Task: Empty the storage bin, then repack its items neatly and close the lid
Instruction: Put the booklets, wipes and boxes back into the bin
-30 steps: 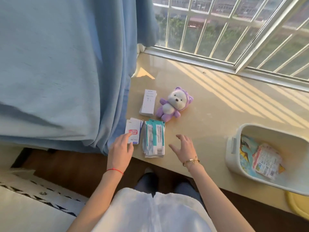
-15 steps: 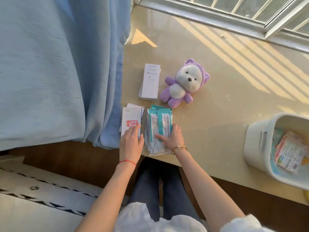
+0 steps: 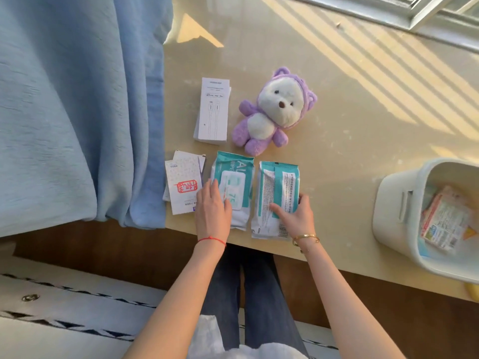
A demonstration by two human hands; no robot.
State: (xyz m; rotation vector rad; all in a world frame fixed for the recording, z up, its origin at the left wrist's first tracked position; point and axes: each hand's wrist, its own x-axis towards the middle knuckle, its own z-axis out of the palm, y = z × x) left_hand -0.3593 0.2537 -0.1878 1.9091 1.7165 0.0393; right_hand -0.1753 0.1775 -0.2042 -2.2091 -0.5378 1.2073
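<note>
Two teal-and-white wipe packs lie side by side near the tabletop's front edge. My left hand [image 3: 212, 211] rests flat on the left wipe pack [image 3: 233, 174], fingers straight. My right hand [image 3: 295, 216] grips the right wipe pack [image 3: 278, 182], thumb on top and fingers round its right edge. The white storage bin [image 3: 396, 203] stands open at the right with several printed packets [image 3: 445, 224] inside. A purple plush bear [image 3: 269, 112], a white cable box [image 3: 212, 110] and small white packets with a red stamp [image 3: 181, 185] lie on the table.
A blue curtain [image 3: 77, 99] hangs against the table's left edge. The window frame [image 3: 427, 19] runs along the back right. Something yellow [image 3: 471, 291] peeks out under the bin. My legs are below the table's front edge.
The two wipe packs were stacked; my right hand has slid the top one off to the right, so they lie side by side. My left hand moved from the stamped packet onto the left pack.
</note>
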